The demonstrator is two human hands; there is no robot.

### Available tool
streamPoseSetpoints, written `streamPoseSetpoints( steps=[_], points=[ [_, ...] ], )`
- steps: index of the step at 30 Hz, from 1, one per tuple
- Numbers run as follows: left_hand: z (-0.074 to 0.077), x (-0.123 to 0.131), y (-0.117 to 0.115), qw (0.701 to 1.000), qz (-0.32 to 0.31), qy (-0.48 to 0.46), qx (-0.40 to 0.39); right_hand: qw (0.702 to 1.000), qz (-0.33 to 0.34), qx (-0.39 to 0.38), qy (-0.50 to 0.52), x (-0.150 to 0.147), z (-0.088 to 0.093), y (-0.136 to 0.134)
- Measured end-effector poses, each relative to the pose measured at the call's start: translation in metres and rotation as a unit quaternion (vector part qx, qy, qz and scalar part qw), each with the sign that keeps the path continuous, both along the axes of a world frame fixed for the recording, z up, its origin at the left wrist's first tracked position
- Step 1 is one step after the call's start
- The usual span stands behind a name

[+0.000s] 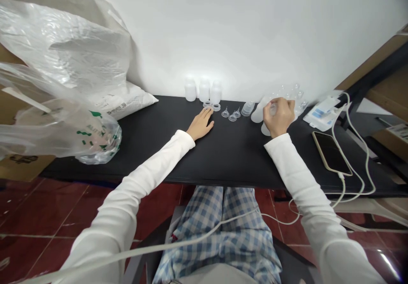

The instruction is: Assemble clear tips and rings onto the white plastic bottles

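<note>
The left hand (pixel 200 124) lay flat and open on the black table (pixel 165 148), its fingertips touching one of two clear rings (pixel 208 104). The right hand (pixel 279 116) was curled closed around a clear plastic piece (pixel 272 109), held just above the table's far right part among a heap of similar clear parts (pixel 296 93). Between the hands lay three small teats (pixel 232 116) and a clear cap (pixel 247 108). Three white bottles (pixel 204 90) stood against the far wall, just beyond the rings. A phone (pixel 331 152) on a white cable (pixel 357 148) lay right of the right arm, beside a white box (pixel 321 115). Plastic bags (pixel 63 84) filled the left end.
</note>
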State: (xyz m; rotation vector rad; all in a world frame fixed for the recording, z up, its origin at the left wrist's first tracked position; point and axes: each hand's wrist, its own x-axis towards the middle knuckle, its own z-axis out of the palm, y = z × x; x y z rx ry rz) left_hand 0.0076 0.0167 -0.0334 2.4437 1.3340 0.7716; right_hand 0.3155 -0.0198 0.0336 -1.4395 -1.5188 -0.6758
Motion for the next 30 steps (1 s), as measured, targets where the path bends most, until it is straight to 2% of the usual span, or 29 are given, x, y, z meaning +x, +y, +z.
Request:
streamPoseSetpoints(
  steps=[3,7,9,14,19,22,24,26,28,30],
  points=[
    [0.004,0.001,-0.004,1.000,0.006,-0.008,0.021,0.999,-0.006,0.016,0.029,0.006,-0.002,0.003],
    [0.009,0.001,-0.006,0.998,0.022,-0.018,0.054,0.995,0.019,0.020,0.099,0.013,-0.002,0.005],
    [0.009,0.001,-0.005,0.997,0.030,-0.031,0.058,0.994,0.005,0.028,0.105,0.016,-0.003,0.006],
    [0.005,0.000,-0.001,0.996,0.026,-0.063,0.051,0.996,-0.057,0.047,0.056,0.020,-0.008,0.010],
    [0.004,0.000,-0.001,0.995,0.020,-0.086,0.036,0.992,-0.073,0.094,0.031,0.027,-0.014,0.014],
    [0.006,0.002,-0.003,0.992,0.025,-0.120,0.026,0.988,-0.061,0.139,-0.032,0.020,-0.022,0.013],
    [0.008,0.004,-0.006,0.988,0.027,-0.150,0.020,0.990,0.012,0.102,-0.097,0.006,-0.029,0.011],
    [0.011,0.007,-0.009,0.982,0.020,-0.185,0.003,0.979,0.118,-0.024,-0.162,-0.015,-0.036,0.009],
    [0.013,0.011,-0.013,0.974,0.009,-0.222,-0.030,0.940,0.197,-0.150,-0.235,-0.036,-0.041,0.008],
    [0.014,0.014,-0.016,0.962,0.002,-0.262,-0.078,0.919,0.207,-0.214,-0.260,-0.050,-0.044,0.008]
  ],
)
